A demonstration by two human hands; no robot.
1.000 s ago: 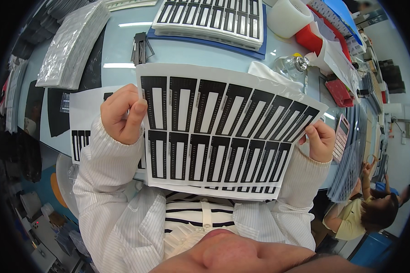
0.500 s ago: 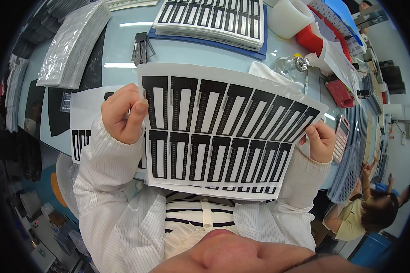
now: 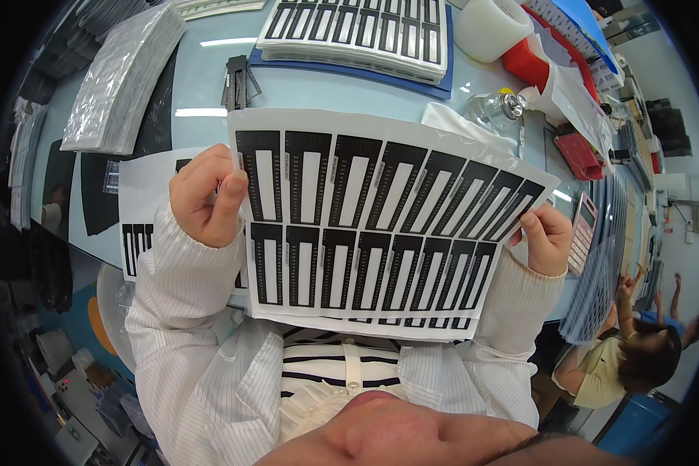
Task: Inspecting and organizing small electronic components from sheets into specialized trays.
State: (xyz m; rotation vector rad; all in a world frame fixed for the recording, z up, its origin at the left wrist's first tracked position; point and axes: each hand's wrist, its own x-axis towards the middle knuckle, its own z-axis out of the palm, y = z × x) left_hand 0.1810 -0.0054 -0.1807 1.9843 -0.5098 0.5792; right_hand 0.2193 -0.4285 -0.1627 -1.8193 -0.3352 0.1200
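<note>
A large white sheet (image 3: 377, 231) with two rows of black frames around white strips is stretched between my hands, tilted up in front of my chest. My left hand (image 3: 208, 194) pinches its upper left edge between thumb and fingers. On the other side, my right hand (image 3: 546, 239) grips the right edge near the upper corner. The sheet curves a little, and a second layer with similar print shows along its lower edge. Behind my left hand, partly covered, lies another printed white sheet (image 3: 155, 182) on the table.
At the back, a stack of similar sheets (image 3: 353, 35) rests on a blue board (image 3: 435, 87). Dark strips (image 3: 237, 81) lie before it. A plastic-wrapped stack (image 3: 124, 85) stands left. To the right are a tape roll (image 3: 489, 31), glass bottle (image 3: 493, 113), calculator (image 3: 582, 233) and co-worker (image 3: 602, 373).
My left hand and the sheet's left edge have shifted very slightly left. My right hand keeps its place and grip. People at the far right have moved a little.
</note>
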